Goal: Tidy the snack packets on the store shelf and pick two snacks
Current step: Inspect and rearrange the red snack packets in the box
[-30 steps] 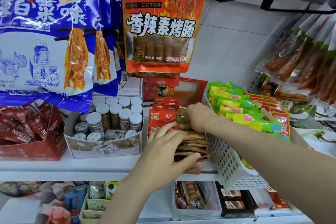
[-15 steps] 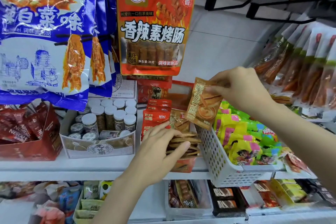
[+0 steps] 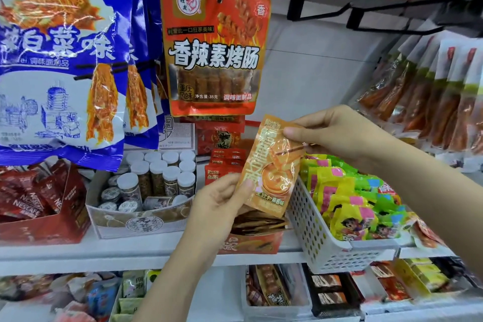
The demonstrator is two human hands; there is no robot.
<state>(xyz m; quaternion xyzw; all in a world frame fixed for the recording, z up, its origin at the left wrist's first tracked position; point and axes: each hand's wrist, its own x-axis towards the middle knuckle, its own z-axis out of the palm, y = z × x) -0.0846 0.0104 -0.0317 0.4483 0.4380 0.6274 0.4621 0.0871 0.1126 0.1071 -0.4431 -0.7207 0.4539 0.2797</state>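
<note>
Head view: a store shelf [image 3: 130, 251] of white metal, crowded with snacks. In front of it, two bare hands hold one flat, glossy orange snack packet [image 3: 271, 167], tilted with its top leaning right. The right hand [image 3: 337, 136] pinches the packet's upper right edge between thumb and fingers. The left hand [image 3: 222, 204] grips its lower left edge, thumb lying on the front.

Just below the packet, a low orange cardboard tray [image 3: 251, 240] holds a stack of brownish packets lying flat. To the right stands a white perforated plastic basket [image 3: 321, 232] of yellow and green packets. To the left, a card box of small white-capped jars [image 3: 156, 185].

This looks like the first of two picks, or a stray being re-squared. To do it well, hold by the sealed edges, avoid creasing the foil, and keep clear of the hanging red sausage-snack bag [image 3: 214, 47] above.
</note>
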